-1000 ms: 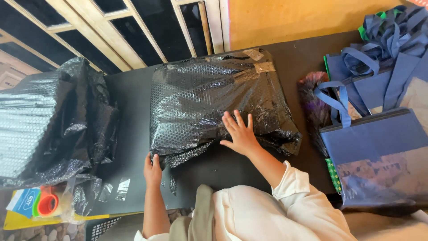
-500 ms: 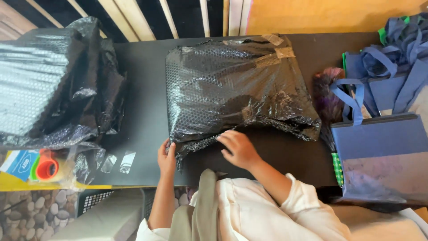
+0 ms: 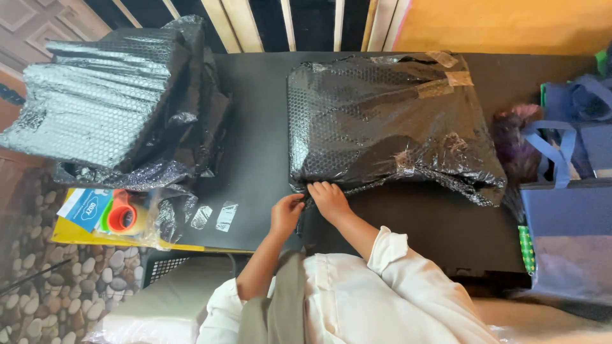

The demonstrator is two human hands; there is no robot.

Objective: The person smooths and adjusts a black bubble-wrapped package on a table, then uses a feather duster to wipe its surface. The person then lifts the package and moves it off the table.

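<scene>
Moved since a second ago: right hand (image 3: 329, 196) off the top of the black bubble-wrapped parcel (image 3: 382, 121) and down to its near left corner, meeting left hand (image 3: 285, 213) there. Both now curled narrow, fingertips pinching loose wrap at the near edge, close together, almost touching. Parcel flat on the dark table (image 3: 255, 153), taped at the far right corner. Best done, as a judgement, by pulling the flap taut and flat before pressing it under, keeping the corner fold tidy. Farther left, a heap of spare bubble wrap (image 3: 108, 102) with an orange tape roll (image 3: 122, 218) just beside it; right, blue bags (image 3: 574, 210).
</scene>
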